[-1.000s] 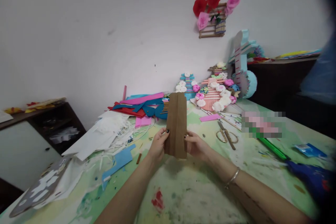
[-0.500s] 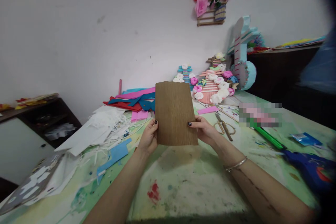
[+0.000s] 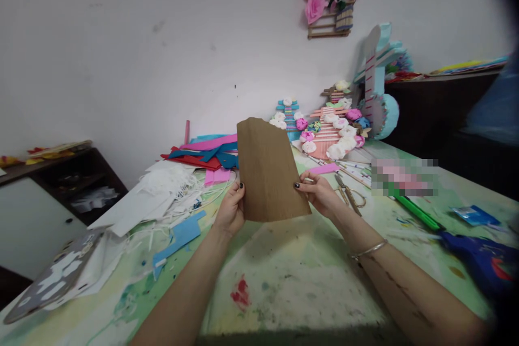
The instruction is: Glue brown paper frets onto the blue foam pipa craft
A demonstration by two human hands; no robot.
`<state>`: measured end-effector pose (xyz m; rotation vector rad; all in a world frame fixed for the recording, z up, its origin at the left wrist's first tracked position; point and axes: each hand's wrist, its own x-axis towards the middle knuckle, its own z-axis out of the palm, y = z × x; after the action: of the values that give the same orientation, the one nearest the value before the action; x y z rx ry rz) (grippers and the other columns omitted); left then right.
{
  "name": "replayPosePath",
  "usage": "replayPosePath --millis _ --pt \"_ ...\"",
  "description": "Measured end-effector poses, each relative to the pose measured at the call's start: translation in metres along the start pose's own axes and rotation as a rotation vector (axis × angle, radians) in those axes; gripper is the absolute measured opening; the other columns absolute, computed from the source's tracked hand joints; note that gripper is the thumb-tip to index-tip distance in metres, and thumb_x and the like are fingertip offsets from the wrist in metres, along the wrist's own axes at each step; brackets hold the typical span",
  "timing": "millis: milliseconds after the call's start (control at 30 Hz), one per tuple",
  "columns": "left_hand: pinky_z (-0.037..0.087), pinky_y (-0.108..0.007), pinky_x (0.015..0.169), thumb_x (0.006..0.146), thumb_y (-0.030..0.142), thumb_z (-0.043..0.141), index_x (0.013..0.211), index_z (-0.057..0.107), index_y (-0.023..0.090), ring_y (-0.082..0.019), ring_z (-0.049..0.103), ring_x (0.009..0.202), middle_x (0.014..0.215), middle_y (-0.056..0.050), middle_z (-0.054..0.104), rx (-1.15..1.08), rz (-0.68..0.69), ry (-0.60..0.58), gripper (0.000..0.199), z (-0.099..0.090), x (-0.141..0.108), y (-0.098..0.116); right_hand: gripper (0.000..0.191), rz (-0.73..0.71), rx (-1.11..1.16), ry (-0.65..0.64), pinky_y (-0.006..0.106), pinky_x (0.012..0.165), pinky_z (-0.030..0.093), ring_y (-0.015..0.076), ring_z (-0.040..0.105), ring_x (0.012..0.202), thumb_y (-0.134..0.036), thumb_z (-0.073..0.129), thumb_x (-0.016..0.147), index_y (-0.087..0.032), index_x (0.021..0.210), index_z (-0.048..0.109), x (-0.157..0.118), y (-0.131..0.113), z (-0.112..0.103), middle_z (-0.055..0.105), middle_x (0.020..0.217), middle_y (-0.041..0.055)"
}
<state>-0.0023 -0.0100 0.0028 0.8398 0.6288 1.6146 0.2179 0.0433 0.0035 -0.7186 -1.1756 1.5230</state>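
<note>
A brown paper sheet (image 3: 270,173) with a fine lengthwise grain and a wavy top edge is held up above the table. My left hand (image 3: 231,208) pinches its lower left edge, thumb on the near face. On the lower right edge, my right hand (image 3: 319,194) grips it the same way, with a bracelet at the wrist. The sheet leans to the left and looks slightly bent. Just right of my right hand lie gold-handled scissors (image 3: 352,194). The fingers behind the sheet are partly hidden.
White sheets and strings (image 3: 152,197), a blue felt scrap (image 3: 180,240) and coloured strips (image 3: 203,154) lie at left. A blue glue gun (image 3: 478,254), a green cutter (image 3: 419,213) and a blue packet (image 3: 474,215) lie at right. Flower-decorated crafts (image 3: 332,130) stand by the wall.
The sheet has tilted, its top moving left and its lower right corner rising and shifting right. My right hand has moved slightly right and up. Both hands keep their hold.
</note>
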Motion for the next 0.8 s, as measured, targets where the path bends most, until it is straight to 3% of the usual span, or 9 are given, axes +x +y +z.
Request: replayPosePath --millis 200,433,533,667,800 --pt "0.046 -0.023 0.077 0.074 0.022 0.070 0.091 0.064 0.017 -0.012 0.062 0.084 0.096 -0.002 0.068 0.018 -0.022 -0.010 0.018 0.002 -0.002 -0.005 0.034 -0.107 -0.206 0.096 0.023 0.057 0.036 0.0103 0.049 0.058 -0.024 0.079 0.046 -0.018 0.064 0.050 0.009 0.019 0.000 0.052 0.060 -0.0056" --pt "0.045 -0.023 0.070 0.072 0.026 0.073 0.091 0.062 0.015 -0.013 0.062 0.074 0.086 -0.004 0.068 0.082 -0.191 -0.116 0.025 0.016 -0.015 -0.016 0.007 -0.216 -0.450 0.152 0.025 0.054 0.030 0.0112 0.041 0.054 -0.017 0.068 0.051 -0.017 0.056 0.062 0.009 0.032 0.003 0.055 0.055 -0.0026" --pt "0.044 -0.023 0.069 0.071 0.028 0.074 0.090 0.062 0.015 -0.013 0.061 0.072 0.083 -0.003 0.067 0.104 -0.253 -0.164 0.026 0.023 -0.022 -0.024 0.005 -0.211 -0.456 0.119 0.026 0.055 0.035 0.0142 0.046 0.058 -0.020 0.066 0.051 -0.018 0.054 0.063 0.006 0.041 0.008 0.059 0.056 -0.0017" --pt "0.043 -0.024 0.070 0.069 0.031 0.076 0.087 0.062 0.015 -0.013 0.060 0.074 0.082 -0.003 0.066 0.128 -0.300 -0.211 0.028 0.027 -0.025 -0.036 0.019 -0.191 -0.378 0.106 0.031 0.057 0.043 0.0195 0.053 0.064 -0.037 0.063 0.061 -0.018 0.058 0.063 0.003 0.053 0.011 0.064 0.064 0.0017" --pt "0.040 -0.023 0.065 0.070 0.038 0.073 0.082 0.060 0.016 -0.013 0.056 0.069 0.076 -0.001 0.062 0.247 -0.241 -0.230 0.028 0.026 -0.024 -0.043 0.024 -0.160 -0.300 0.096 0.036 0.065 0.048 0.0221 0.057 0.072 -0.044 0.061 0.065 -0.020 0.063 0.062 0.003 0.058 0.010 0.066 0.070 0.0032"
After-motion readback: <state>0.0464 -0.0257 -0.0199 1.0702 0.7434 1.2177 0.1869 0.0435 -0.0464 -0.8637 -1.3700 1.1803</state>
